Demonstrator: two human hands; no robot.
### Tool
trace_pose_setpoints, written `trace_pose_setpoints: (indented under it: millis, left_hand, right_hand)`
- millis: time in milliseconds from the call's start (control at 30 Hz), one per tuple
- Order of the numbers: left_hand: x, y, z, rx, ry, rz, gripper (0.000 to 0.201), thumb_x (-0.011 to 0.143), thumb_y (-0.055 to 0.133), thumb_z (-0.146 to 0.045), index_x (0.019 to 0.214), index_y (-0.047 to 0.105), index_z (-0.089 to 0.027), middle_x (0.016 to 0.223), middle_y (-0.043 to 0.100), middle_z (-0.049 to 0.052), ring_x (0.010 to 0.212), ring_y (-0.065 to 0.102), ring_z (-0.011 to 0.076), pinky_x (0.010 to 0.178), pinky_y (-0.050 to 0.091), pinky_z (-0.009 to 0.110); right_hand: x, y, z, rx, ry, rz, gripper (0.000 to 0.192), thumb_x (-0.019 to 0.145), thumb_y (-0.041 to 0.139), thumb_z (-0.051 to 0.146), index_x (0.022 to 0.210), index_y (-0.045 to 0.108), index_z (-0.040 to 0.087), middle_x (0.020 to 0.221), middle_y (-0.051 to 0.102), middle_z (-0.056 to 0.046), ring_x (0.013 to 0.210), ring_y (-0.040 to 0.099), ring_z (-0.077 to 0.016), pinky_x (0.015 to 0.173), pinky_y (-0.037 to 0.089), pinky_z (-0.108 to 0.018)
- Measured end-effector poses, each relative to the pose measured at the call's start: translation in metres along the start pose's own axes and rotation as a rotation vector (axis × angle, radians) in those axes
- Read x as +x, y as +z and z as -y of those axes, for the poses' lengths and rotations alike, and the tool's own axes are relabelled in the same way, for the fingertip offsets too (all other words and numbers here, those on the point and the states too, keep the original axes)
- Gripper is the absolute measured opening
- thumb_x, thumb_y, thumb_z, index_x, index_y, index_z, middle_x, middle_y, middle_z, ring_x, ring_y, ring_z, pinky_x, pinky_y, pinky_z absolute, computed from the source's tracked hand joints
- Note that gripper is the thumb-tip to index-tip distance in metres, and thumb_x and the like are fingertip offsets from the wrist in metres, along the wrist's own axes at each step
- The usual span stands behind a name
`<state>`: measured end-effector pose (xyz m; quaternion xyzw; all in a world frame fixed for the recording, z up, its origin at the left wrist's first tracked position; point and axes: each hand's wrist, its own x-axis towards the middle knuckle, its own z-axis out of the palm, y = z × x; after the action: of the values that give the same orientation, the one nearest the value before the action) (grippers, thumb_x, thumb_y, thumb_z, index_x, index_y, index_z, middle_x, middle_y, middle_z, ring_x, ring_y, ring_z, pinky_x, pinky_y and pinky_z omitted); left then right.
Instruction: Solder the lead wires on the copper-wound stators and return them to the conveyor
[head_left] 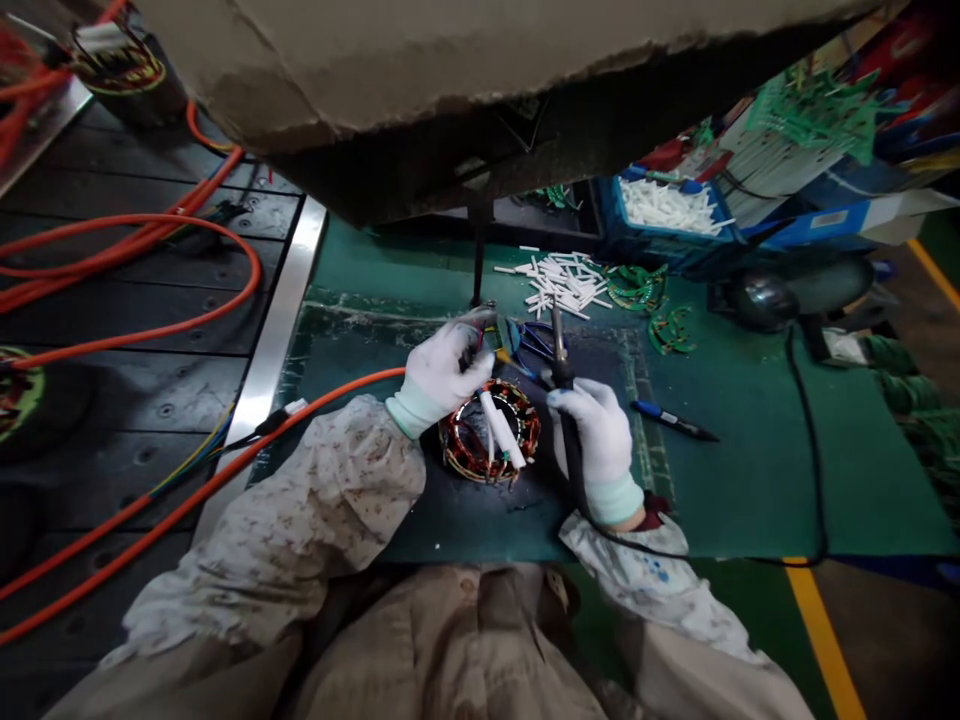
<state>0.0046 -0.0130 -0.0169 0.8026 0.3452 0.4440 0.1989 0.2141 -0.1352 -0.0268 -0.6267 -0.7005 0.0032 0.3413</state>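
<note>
Both my hands wear white gloves. My right hand (596,430) is wrapped round a soldering iron (562,365), its metal tip pointing up and away. My left hand (446,365) is closed on the end of an orange cable (352,383), where thin coloured wires come out at the fingertips. Just below and between the hands lies a motor stator (454,445) with copper windings. White sleeves (504,430) stand across its ring. Beyond it, partly hidden by the iron, are blue-handled pliers (536,345).
Loose white tubes (566,283) lie in a pile behind, with green circuit boards (667,325) beside them. A blue bin (645,245) holds more tubes. A blue marker (675,420) lies on the right of the green mat (750,480). Overhead hangs a large cardboard-like box (420,60). Orange cables cross the left conveyor (150,400).
</note>
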Motion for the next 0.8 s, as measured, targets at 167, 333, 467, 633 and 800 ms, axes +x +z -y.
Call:
trace_pose_setpoints:
  millis: [167, 333, 467, 633, 800]
  left_hand:
    - [0.002, 0.0, -0.001, -0.009, 0.0, 0.008, 0.005, 0.089, 0.057, -0.026, 0.087, 0.056, -0.021, 0.121, 0.073, 0.01, 0.116, 0.069, 0.0215, 0.096, 0.06, 0.036]
    - [0.002, -0.002, -0.004, -0.008, -0.017, 0.039, 0.008, 0.086, 0.057, -0.026, 0.081, 0.054, -0.021, 0.118, 0.073, 0.01, 0.109, 0.071, 0.0216, 0.092, 0.06, 0.034]
    - [0.001, -0.002, -0.005, -0.015, -0.02, 0.07, 0.007, 0.086, 0.059, -0.024, 0.08, 0.055, -0.021, 0.126, 0.07, 0.01, 0.115, 0.069, 0.0209, 0.094, 0.058, 0.033]
    - [0.0, -0.002, -0.006, -0.023, 0.008, 0.08, 0.005, 0.085, 0.06, -0.021, 0.081, 0.057, -0.02, 0.13, 0.068, 0.009, 0.122, 0.066, 0.0215, 0.095, 0.057, 0.033]
    - [0.0, -0.001, -0.006, -0.047, 0.057, 0.035, 0.004, 0.086, 0.061, -0.02, 0.083, 0.058, -0.02, 0.127, 0.069, 0.01, 0.119, 0.067, 0.0216, 0.093, 0.058, 0.033]
  right_hand:
    - [-0.013, -0.011, -0.022, -0.089, 0.029, -0.069, 0.02, 0.092, 0.051, 0.025, 0.096, 0.071, 0.027, 0.098, 0.07, -0.005, 0.094, 0.069, -0.021, 0.083, 0.06, -0.038]
    - [0.015, -0.01, -0.013, -0.18, 0.225, -0.252, 0.051, 0.092, 0.059, 0.038, 0.139, 0.051, 0.02, 0.119, 0.066, -0.015, 0.11, 0.065, -0.0288, 0.097, 0.053, -0.048]
    - [0.011, -0.008, 0.01, -0.103, 0.054, -0.37, 0.031, 0.094, 0.051, 0.041, 0.121, 0.06, 0.03, 0.093, 0.068, -0.005, 0.09, 0.067, -0.0236, 0.096, 0.051, -0.049]
    - [-0.018, -0.011, 0.01, -0.081, 0.032, -0.257, 0.033, 0.091, 0.042, 0.055, 0.097, 0.068, 0.035, 0.072, 0.058, -0.002, 0.073, 0.061, -0.0226, 0.094, 0.048, -0.055]
    - [-0.02, -0.001, 0.0, -0.031, 0.094, -0.271, 0.03, 0.086, 0.047, 0.054, 0.091, 0.069, 0.035, 0.072, 0.054, -0.002, 0.078, 0.059, -0.0241, 0.094, 0.044, -0.056]
